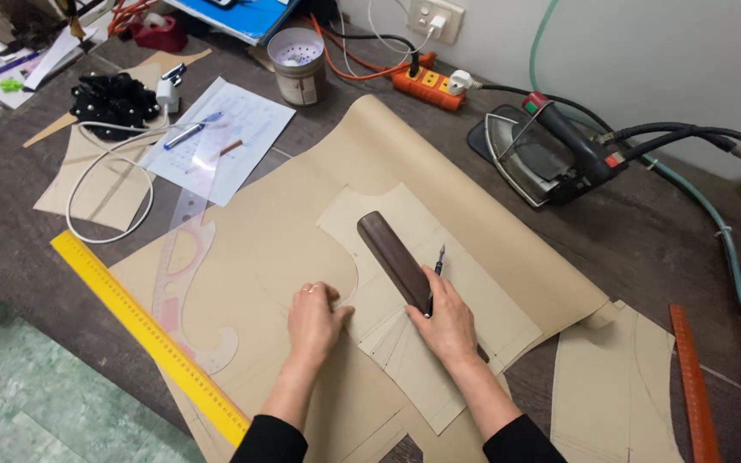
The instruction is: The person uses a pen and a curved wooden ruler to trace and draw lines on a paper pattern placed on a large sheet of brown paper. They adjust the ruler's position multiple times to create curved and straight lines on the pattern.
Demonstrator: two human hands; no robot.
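Observation:
My left hand (315, 319) lies flat, fingers together, on the big sheet of brown pattern paper (302, 223), at the curved edge of a smaller cut pattern piece (465, 291). My right hand (449, 321) rests on that smaller piece and holds a slim dark pen-like tool (436, 267) that points away from me. Beside its fingers a long dark brown bar (392, 257) lies on the pattern piece as a weight.
A yellow ruler (143, 330) and a clear curved ruler (186, 257) lie at the left. A steam iron (542, 154) with hoses sits at the right, an orange ruler (692, 386) further right, a white cup (298, 64) and an orange power strip (426, 86) at the back.

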